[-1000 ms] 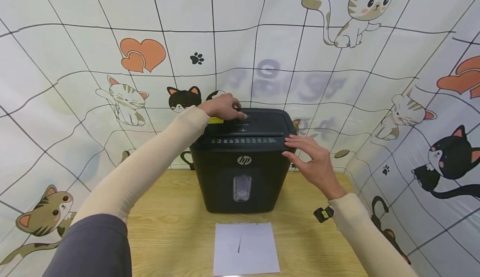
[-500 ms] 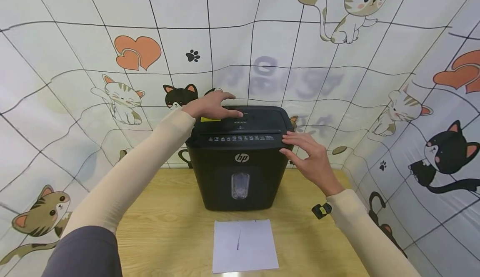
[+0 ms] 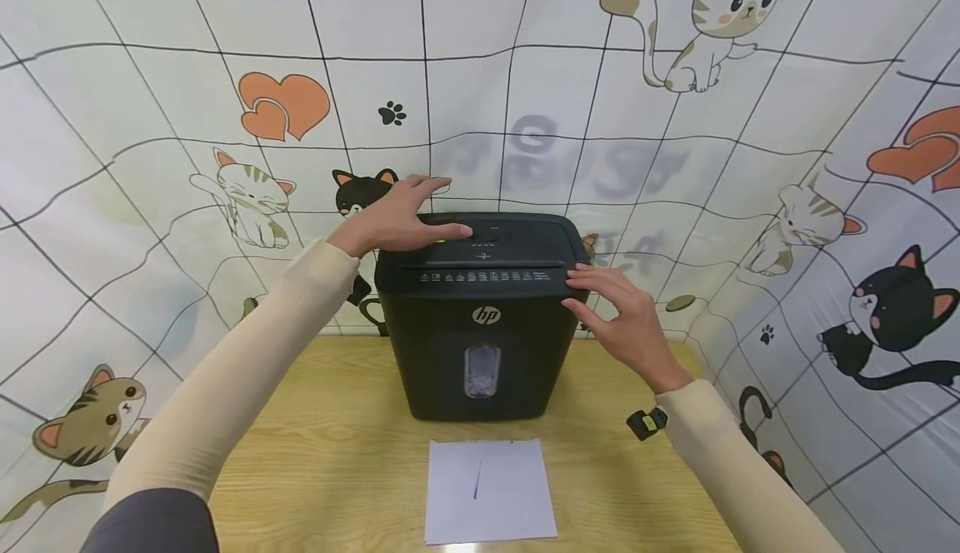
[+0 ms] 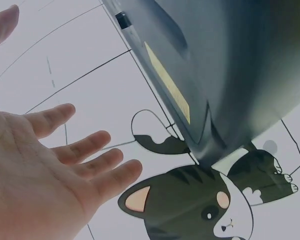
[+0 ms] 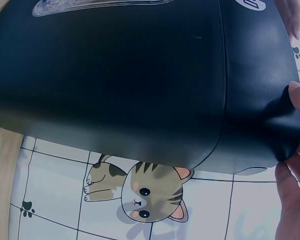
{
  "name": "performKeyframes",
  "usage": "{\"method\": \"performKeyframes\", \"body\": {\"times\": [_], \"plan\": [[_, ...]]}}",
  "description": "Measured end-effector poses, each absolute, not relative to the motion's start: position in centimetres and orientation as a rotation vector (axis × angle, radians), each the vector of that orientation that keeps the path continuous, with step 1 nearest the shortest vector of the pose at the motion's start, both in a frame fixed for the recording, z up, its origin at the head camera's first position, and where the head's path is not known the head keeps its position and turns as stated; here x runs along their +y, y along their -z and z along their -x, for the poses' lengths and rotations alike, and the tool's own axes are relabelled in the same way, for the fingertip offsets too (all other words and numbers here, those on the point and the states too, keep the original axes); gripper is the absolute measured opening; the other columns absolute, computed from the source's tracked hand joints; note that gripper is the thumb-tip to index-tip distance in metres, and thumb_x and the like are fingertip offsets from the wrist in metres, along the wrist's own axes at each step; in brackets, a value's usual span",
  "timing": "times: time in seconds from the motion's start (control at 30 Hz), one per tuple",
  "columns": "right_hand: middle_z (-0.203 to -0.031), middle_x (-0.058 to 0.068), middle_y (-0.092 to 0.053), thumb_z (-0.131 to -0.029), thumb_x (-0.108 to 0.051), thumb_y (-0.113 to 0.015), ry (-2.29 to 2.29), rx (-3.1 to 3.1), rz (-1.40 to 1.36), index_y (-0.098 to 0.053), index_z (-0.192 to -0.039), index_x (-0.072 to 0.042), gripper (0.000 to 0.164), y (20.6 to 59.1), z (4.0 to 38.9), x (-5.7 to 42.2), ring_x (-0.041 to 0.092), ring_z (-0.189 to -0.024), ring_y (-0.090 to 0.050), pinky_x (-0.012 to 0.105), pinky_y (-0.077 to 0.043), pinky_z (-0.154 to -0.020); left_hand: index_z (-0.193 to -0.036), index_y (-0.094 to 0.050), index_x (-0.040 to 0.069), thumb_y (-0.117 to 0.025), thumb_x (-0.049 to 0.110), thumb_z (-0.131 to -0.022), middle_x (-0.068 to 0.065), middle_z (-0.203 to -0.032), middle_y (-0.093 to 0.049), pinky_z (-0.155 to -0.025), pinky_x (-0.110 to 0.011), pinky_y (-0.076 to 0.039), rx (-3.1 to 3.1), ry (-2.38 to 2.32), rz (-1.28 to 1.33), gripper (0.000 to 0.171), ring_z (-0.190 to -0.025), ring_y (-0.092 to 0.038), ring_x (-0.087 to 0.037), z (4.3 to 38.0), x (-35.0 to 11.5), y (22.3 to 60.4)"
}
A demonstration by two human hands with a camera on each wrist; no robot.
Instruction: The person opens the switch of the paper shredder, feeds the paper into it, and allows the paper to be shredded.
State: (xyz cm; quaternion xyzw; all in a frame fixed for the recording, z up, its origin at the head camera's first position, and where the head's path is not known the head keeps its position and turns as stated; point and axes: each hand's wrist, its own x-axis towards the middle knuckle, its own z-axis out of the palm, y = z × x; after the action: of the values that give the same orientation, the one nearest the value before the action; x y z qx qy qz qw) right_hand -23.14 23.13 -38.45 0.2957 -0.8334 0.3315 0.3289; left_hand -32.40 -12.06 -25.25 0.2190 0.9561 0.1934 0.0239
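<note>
The shredder (image 3: 480, 311) stood on the table (image 3: 337, 461) behind the paper sheet (image 3: 489, 490); the left hand (image 3: 397, 220) had lifted off its controls, fingers spread, gripping nothing; the right hand (image 3: 626, 320), fingers straight, braced its corner.

A black shredder (image 3: 480, 311) with a yellow label is seen on a light wood-grain counter (image 3: 337, 453), beside white paper (image 3: 489, 490); the backdrop (image 3: 187, 53) is patterned with cats and orange hearts.
</note>
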Motion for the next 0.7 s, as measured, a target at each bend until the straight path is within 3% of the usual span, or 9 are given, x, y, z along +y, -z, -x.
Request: {"method": "performKeyframes", "body": {"times": [0.2, 0.7], "plan": [[-0.136, 0.005, -0.068, -0.084, -0.013, -0.085, -0.794, -2.23, -0.783, -0.072, -0.125, -0.014, 0.044, 38.2, 22.8, 23.5, 0.025, -0.135, -0.058, 0.024, -0.039, -0.116, -0.164, -0.018, 0.035, -0.062, 0.081, -0.081, -0.006, -0.172, -0.014, -0.12, -0.063, -0.029, 3.0, -0.683, -0.747, 0.104, -0.158, -0.019, -0.031, 30.8, -13.3, 25.8], [-0.159, 0.006, -0.046, -0.085, -0.024, -0.084, -0.674, -2.345, -0.83, -0.055, -0.148, -0.016, 0.07, 38.6, 21.5, 24.1, 0.029, -0.151, -0.037, 0.048, -0.032, -0.122, -0.163, -0.018, 0.04, -0.074, 0.068, -0.082, 0.0, -0.171, -0.014, -0.12, -0.064, -0.028, 3.135, -0.944, -0.91, 0.103, -0.161, -0.006, -0.024, 26.4, -15.1, 30.7]]}}
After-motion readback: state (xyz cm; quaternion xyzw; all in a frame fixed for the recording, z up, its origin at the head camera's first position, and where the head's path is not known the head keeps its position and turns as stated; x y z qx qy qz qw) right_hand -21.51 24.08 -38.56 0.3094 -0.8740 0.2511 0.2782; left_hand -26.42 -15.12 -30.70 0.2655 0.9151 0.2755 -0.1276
